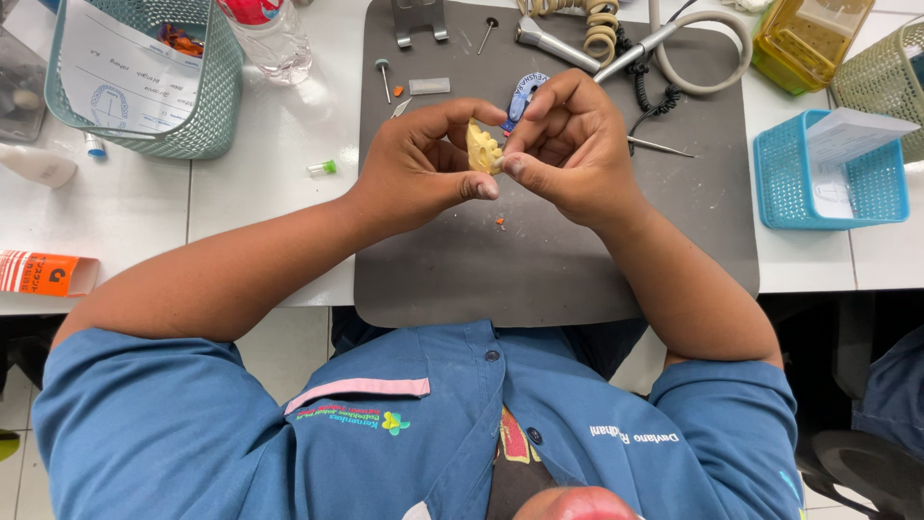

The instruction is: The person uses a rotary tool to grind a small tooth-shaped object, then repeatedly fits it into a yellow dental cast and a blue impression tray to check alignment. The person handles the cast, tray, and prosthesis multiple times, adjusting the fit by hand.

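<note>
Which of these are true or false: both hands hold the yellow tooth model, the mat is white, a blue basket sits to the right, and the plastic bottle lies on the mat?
1. Both the left hand and the right hand hold the yellow tooth model. True.
2. The mat is white. False: it is dark grey.
3. A blue basket sits right of the mat. True.
4. The plastic bottle lies on the mat. False: it is on the white table, beside the green basket.

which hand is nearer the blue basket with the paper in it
Right. The right hand is at the mat's middle, on the blue basket's side, pinching the yellow dental cast. The left hand holds the cast from the far side, farther from the basket.
</note>
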